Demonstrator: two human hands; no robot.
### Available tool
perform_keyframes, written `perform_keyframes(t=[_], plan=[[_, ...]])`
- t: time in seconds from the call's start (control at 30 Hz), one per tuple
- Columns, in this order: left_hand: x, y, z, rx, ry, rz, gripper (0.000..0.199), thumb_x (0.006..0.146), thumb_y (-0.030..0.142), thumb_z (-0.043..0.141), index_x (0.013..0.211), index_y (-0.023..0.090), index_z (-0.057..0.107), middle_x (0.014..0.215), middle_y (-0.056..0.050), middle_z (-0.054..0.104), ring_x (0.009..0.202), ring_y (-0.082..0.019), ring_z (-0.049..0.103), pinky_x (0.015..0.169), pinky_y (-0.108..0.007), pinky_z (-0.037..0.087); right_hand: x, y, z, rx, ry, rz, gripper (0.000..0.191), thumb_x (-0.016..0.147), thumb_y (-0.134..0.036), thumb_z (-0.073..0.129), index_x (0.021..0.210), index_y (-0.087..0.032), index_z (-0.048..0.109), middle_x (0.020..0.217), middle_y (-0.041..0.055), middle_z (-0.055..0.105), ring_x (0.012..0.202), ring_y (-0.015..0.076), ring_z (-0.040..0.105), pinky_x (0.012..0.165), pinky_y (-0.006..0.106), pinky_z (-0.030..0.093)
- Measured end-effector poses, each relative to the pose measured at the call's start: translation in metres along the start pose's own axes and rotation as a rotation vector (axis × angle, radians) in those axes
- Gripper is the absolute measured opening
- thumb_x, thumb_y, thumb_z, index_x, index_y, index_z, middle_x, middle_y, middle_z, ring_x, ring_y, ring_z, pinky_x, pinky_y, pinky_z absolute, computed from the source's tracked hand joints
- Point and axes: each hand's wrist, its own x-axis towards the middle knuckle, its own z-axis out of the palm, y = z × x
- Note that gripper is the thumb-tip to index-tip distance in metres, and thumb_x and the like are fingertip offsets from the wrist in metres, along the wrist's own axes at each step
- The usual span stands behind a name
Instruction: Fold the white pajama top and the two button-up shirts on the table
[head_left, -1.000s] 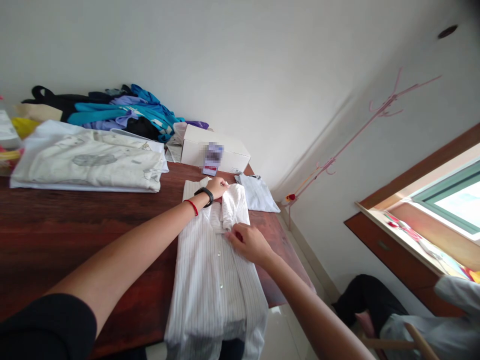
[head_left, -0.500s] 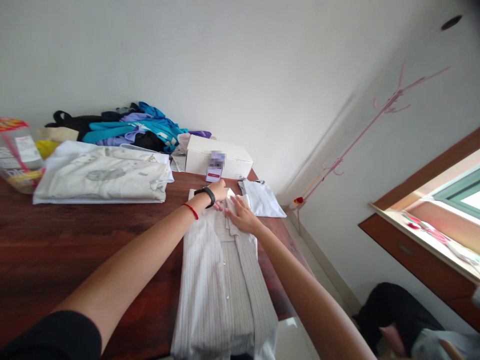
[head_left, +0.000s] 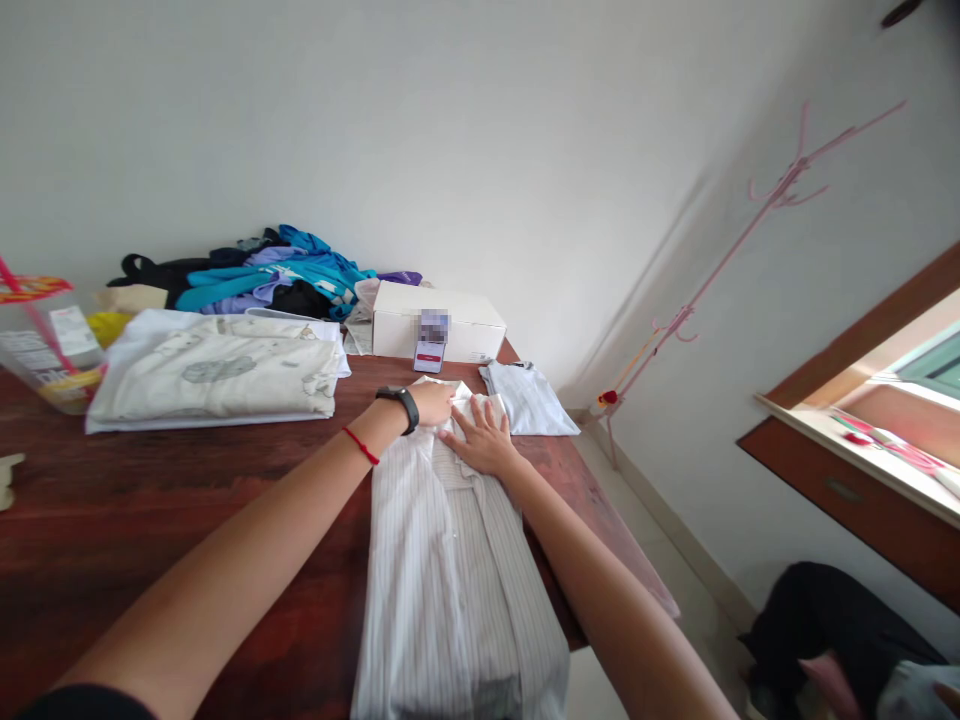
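Observation:
A pale striped shirt (head_left: 409, 560) lies lengthwise on the dark wooden table (head_left: 285, 600), its collar end away from me and its lower end running out of view at the bottom. My left hand (head_left: 433, 404), with a black band on its wrist, is closed at the collar; its fingertips are partly hidden. Just right of it, my right hand (head_left: 484, 438) rests flat on the shirt's upper part, fingers spread. A phone (head_left: 429, 345) leans on a white box (head_left: 480, 325) beyond the collar.
A folded light-grey garment (head_left: 534, 400) lies to the right. Leftward are folded white clothes (head_left: 217, 375), a heap of clothing (head_left: 285, 270) and a clear plastic container (head_left: 56, 360). A pink coat stand (head_left: 720, 250) leans by the wall; dark clothing (head_left: 825, 620) is at lower right.
My right hand has spread flatter on the shirt. The left hand has closed more at the collar and shifted slightly. The view has tilted a little.

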Motion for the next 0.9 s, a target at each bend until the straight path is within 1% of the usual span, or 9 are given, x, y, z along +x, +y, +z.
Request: perform_keyframes(t=[0.1,0.2,0.3,0.37,0.43,0.5,0.63,0.7,0.9], plan=[[-0.040,0.018,0.020,0.123,-0.100,0.051,0.022,0.084,0.027,0.068,0.102,0.016,0.071,0.105,-0.017,0.075,0.095,-0.033,0.072,0.081,-0.040,0.054,0.001,0.004,-0.001,0.037,-0.023,-0.030,0.065,0.101,-0.068,0.029,0.160,-0.045,0.018,0.172,0.0058,-0.001,0.155,0.0422,0.000,0.114,0.074,0.008],[-0.093,0.039,0.038,0.236,-0.117,0.128,0.048,0.085,0.030,0.071,0.129,0.014,0.061,0.127,-0.021,0.065,0.117,-0.039,0.063,0.093,-0.049,0.049,0.002,0.009,-0.001,0.103,-0.035,-0.032,0.059,0.103,-0.064,0.021,0.159,-0.047,0.020,0.172,0.0035,0.000,0.155,0.0415,-0.002,0.114,0.074,0.007],[-0.137,0.061,0.048,0.392,-0.087,0.307,0.044,0.084,0.030,0.075,0.125,0.019,0.063,0.121,-0.016,0.066,0.114,-0.036,0.063,0.092,-0.048,0.048,0.004,0.009,0.001,0.166,-0.002,-0.017,0.056,0.105,-0.060,0.016,0.158,-0.046,0.025,0.172,0.0027,0.006,0.155,0.0396,-0.001,0.116,0.072,0.005],[-0.151,0.071,0.052,0.414,-0.113,0.480,0.040,0.085,0.024,0.074,0.123,0.022,0.062,0.125,-0.013,0.065,0.111,-0.031,0.063,0.092,-0.043,0.048,0.005,0.009,0.002,0.203,0.039,-0.004,0.054,0.106,-0.055,0.020,0.159,-0.044,0.026,0.171,0.0028,0.012,0.156,0.0379,0.003,0.117,0.071,0.004],[-0.152,0.075,0.055,0.422,-0.138,0.637,0.046,0.084,0.015,0.070,0.128,0.023,0.059,0.137,-0.012,0.059,0.115,-0.028,0.061,0.093,-0.039,0.046,0.005,0.010,0.002,0.259,0.106,0.014,0.053,0.107,-0.047,0.023,0.159,-0.040,0.028,0.169,0.0038,0.022,0.156,0.0347,0.011,0.119,0.068,0.007],[-0.141,0.072,0.057,0.473,-0.125,0.703,0.050,0.084,0.006,0.064,0.131,0.023,0.057,0.143,-0.011,0.055,0.119,-0.027,0.058,0.092,-0.037,0.044,0.006,0.014,0.001,0.340,0.196,0.019,0.053,0.107,-0.038,0.023,0.159,-0.032,0.031,0.163,0.0060,0.035,0.153,0.0292,0.024,0.121,0.062,0.014],[-0.108,0.056,0.057,0.565,-0.061,0.647,0.034,0.094,0.006,0.053,0.122,0.022,0.062,0.122,-0.008,0.065,0.105,-0.024,0.060,0.081,-0.036,0.043,0.005,0.027,-0.003,0.441,0.310,-0.038,0.052,0.104,-0.024,0.024,0.151,-0.018,0.046,0.148,0.0089,0.056,0.139,0.0194,0.048,0.117,0.037,0.034],[-0.096,0.049,0.057,0.578,-0.024,0.619,0.026,0.096,0.010,0.053,0.116,0.022,0.065,0.112,-0.007,0.066,0.100,-0.023,0.059,0.079,-0.035,0.042,0.006,0.033,-0.004,0.452,0.322,-0.060,0.050,0.103,-0.022,0.028,0.146,-0.016,0.052,0.143,0.0091,0.061,0.132,0.0181,0.055,0.112,0.030,0.038],[-0.083,0.038,0.061,0.591,0.014,0.588,0.008,0.094,0.013,0.059,0.093,0.019,0.065,0.098,-0.005,0.064,0.095,-0.023,0.056,0.078,-0.034,0.042,0.007,0.041,-0.001,0.438,0.304,-0.107,0.044,0.102,-0.028,0.038,0.141,-0.016,0.056,0.139,0.0097,0.063,0.128,0.0211,0.058,0.110,0.032,0.039]])
